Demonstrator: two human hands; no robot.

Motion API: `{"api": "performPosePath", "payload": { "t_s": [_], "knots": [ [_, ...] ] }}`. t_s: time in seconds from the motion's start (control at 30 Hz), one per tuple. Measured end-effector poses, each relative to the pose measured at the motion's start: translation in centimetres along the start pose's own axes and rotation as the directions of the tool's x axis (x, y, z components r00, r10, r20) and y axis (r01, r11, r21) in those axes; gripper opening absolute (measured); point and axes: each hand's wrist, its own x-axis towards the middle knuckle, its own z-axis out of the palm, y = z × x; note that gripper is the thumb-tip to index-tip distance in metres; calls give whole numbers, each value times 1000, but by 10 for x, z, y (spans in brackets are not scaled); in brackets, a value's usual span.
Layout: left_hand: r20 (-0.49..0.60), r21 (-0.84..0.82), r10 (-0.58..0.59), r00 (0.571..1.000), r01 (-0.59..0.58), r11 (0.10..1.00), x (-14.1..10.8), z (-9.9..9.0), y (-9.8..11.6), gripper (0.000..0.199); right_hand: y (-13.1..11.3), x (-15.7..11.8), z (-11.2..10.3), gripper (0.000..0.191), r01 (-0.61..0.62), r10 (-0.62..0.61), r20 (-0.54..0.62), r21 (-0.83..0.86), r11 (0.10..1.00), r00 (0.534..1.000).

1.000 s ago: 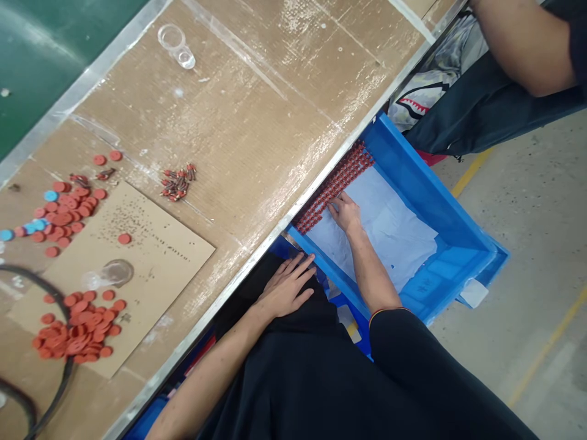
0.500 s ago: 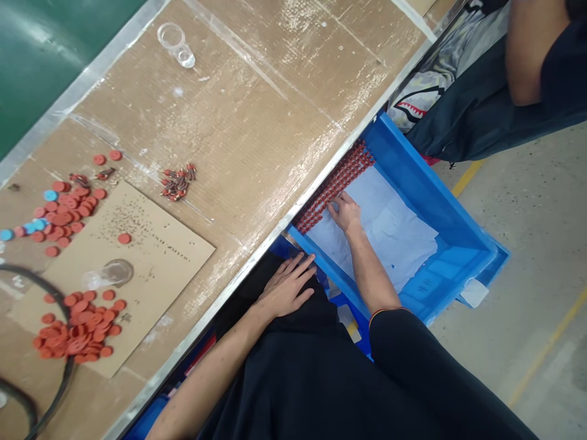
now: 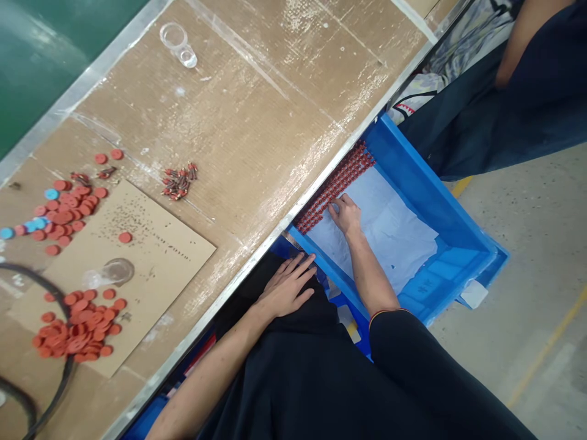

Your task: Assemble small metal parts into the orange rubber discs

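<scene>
My left hand [image 3: 288,286] lies flat on my dark-clothed lap, fingers spread, holding nothing. Inside a blue plastic bin [image 3: 458,223], my right hand [image 3: 345,214] reaches down with its fingers bent together at the edge of several rows of small red parts [image 3: 337,186]. Its fingertips touch or nearly touch the lowest row; whatever they pinch is hidden. White paper [image 3: 389,220] lines the bin floor under the rows. A small heap of red-tipped brown parts [image 3: 180,181] rests on the workbench.
Orange-red discs [image 3: 80,330] lie piled on a cardboard sheet [image 3: 169,269], near a dark cable [image 3: 64,373]. More discs, some blue [image 3: 51,194], lie beyond. A clear plastic piece [image 3: 174,38] is farther back. A co-worker's dark-clothed leg [image 3: 477,128] is close to the bin's far side.
The co-worker at the upper right has shifted, arm and leg moving. My hands stay in nearly the same places.
</scene>
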Motion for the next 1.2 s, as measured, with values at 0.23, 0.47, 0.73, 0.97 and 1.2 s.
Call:
{"api": "performPosePath", "payload": {
  "t_s": [0.23,0.47,0.73,0.97,1.2],
  "knots": [
    [23,4,-6,1000,6,1000,1,-2,1,52,2,-2,2,33,-18,18,8,-5,1000,1000],
    [27,1,-11,1000,11,1000,2,0,1,53,3,-30,8,37,-3,3,64,-3,1000,998],
    [27,40,-5,1000,4,999,1,-3,2,53,-3,-38,12,42,85,-85,194,8,996,977],
    [26,42,0,1000,-1,999,1,-2,2,53,-5,-35,11,46,75,-68,227,-21,997,972],
    [-11,24,1,1000,-1,1000,0,2,0,52,-4,-35,10,46,53,-45,222,-27,998,974]
  ]
}}
